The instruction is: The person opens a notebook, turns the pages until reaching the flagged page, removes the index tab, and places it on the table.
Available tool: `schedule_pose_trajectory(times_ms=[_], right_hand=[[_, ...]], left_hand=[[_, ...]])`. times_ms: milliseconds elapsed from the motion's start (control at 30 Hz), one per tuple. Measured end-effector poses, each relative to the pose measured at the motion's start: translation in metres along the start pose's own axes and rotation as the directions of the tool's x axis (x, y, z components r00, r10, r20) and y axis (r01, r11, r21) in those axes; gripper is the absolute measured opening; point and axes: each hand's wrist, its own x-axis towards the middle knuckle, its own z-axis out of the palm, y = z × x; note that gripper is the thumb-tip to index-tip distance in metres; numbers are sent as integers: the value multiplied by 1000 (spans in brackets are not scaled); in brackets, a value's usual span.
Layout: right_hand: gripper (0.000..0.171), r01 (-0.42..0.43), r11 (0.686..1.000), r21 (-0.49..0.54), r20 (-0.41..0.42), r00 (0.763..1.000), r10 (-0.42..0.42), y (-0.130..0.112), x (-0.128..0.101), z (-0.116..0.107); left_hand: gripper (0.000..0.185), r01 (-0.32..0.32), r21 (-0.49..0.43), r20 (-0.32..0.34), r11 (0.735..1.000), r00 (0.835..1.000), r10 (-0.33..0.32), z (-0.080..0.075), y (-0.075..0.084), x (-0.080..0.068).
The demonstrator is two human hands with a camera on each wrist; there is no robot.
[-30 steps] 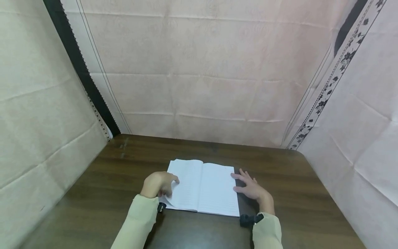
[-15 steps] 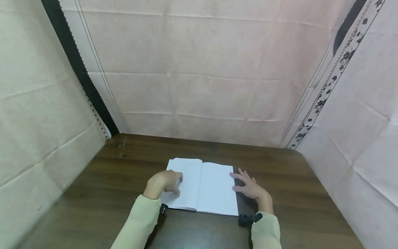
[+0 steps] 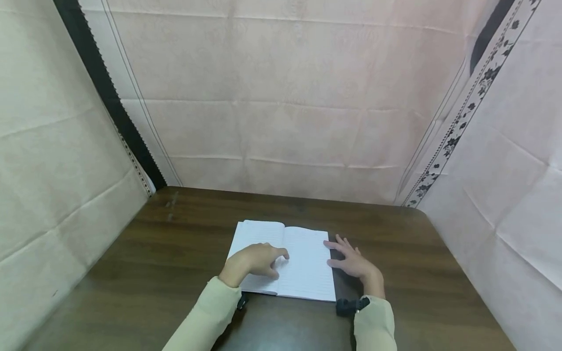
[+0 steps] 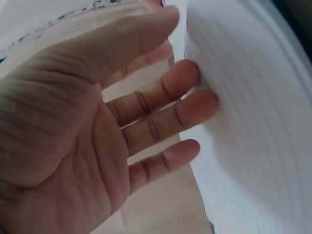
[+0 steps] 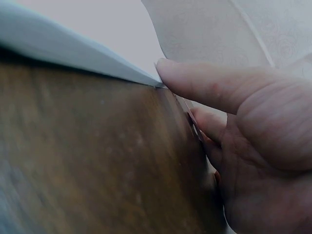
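An open notebook (image 3: pixel 307 268) with white ruled pages lies flat on the table in the head view. Over its left page and near the centre fold is my left hand (image 3: pixel 259 261), fingers extended toward the right. In the left wrist view the fingertips (image 4: pixel 197 105) of that hand meet or hover just above the lined paper (image 4: pixel 258 122), with nothing gripped. My right hand (image 3: pixel 353 263) lies at the notebook's right edge, fingers spread. In the right wrist view its thumb (image 5: pixel 195 83) touches the edge of the pages (image 5: pixel 107 58).
The brown wooden table (image 3: pixel 131 273) stretches out around the notebook. Pale cloth panels hang behind it (image 3: pixel 281 122) and at both sides. A dark band (image 3: pixel 110 87) runs down the left corner, and a floral border (image 3: pixel 461 117) down the right.
My left hand has moved from the notebook's left edge rightward across the left page to the fold. The lifted lower left page corner has gone flat. My right hand stays in place.
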Motion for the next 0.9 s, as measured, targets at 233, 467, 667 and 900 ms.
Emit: schedule_pose_trajectory(times_ms=[233,467,667,900], right_hand=[[62,-29,1000,-6,12,999,29,-1,2,-1],[61,-37,999,-20,9,999,38,-1,2,-3],[61,-40,999,-25,-6,999,40,1,3,-4],[60,-37,999,-6,1,999,37,-1,3,-3]], left_hand=[[47,-33,66,-38,997,999,36,6,11,6],[51,-57,167,-53,984,996,67,14,19,10],[66,-72,209,-35,975,996,81,19,25,13],[81,-74,223,24,972,997,70,24,33,12]])
